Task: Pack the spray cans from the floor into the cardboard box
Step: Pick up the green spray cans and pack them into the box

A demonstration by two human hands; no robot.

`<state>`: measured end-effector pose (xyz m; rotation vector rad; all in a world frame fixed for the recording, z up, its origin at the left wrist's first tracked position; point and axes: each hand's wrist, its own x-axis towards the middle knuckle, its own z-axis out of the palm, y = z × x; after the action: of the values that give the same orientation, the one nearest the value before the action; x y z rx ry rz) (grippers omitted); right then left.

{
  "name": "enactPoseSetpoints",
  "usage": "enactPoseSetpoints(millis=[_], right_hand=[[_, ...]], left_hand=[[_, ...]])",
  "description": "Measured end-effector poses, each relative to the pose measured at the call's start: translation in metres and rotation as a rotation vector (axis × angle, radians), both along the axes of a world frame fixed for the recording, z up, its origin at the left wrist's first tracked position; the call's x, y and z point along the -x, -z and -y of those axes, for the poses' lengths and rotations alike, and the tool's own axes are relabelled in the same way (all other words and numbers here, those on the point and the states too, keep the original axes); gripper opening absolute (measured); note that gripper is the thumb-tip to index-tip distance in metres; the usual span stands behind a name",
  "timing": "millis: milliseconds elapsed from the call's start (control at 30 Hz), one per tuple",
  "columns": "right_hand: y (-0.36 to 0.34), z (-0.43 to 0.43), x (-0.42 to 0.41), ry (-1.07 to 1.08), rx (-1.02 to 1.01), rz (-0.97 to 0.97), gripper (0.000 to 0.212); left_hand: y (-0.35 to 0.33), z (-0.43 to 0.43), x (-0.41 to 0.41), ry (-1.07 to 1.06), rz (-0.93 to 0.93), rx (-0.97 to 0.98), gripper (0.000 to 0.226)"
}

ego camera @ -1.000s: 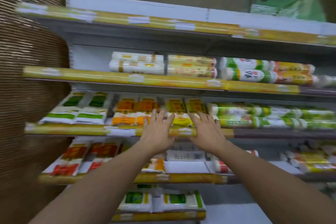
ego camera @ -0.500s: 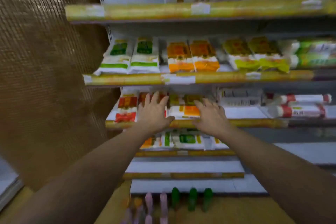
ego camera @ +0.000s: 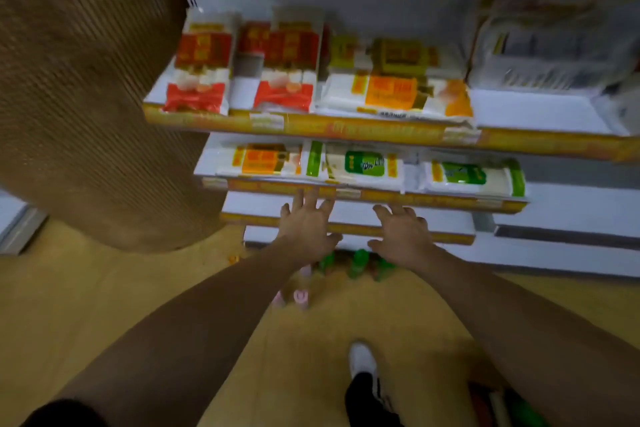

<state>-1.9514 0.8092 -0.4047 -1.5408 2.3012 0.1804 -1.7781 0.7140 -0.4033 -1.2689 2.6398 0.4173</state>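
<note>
Both arms reach forward and down, and both hands are released, grasping nothing. The left hand (ego camera: pixel 306 229) has its fingers straight and spread, and the right hand (ego camera: pixel 403 236) has its fingers loosely fanned, palm down. The two hands are near each other but apart. The spray cans (ego camera: pixel 358 262) stand upright on the floor (ego camera: pixel 104 305), under the hands and a little nearer the body. The green-capped cans (ego camera: pixel 326 261) show in the gap between the two hands and below the right wrist, while the pink-capped cans (ego camera: pixel 300 295) sit just beneath the left wrist, closer to the person (the view is blurred, so their number is uncertain). I cannot tell how high the hands are above the caps. Just beyond the fingertips runs the yellow-edged lowest shelf (ego camera: pixel 450 237). Farther beyond them, higher shelves carry flat packets (ego camera: pixel 370 166) with green, orange and red labels. To the left of the left hand stands a brown ribbed panel (ego camera: pixel 86 97). Nearer the body than the right hand, a white shoe (ego camera: pixel 362 359) rests on the floor.
</note>
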Motion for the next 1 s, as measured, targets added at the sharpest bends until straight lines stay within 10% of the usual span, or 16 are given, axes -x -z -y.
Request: enactPoseSetpoints(millis=[467,1000], right_hand=[[0.21,-0.025,0.094,0.088,-0.282,0.103,0.074],[0.46,0.024,0.153,0.173,-0.089,0.125,0.072]], left_hand=[[0.211,0.0,0.067,0.06,0.057,-0.251,0.07],[0.48,0.021,0.157,0.195,0.003,-0.205,0.083]])
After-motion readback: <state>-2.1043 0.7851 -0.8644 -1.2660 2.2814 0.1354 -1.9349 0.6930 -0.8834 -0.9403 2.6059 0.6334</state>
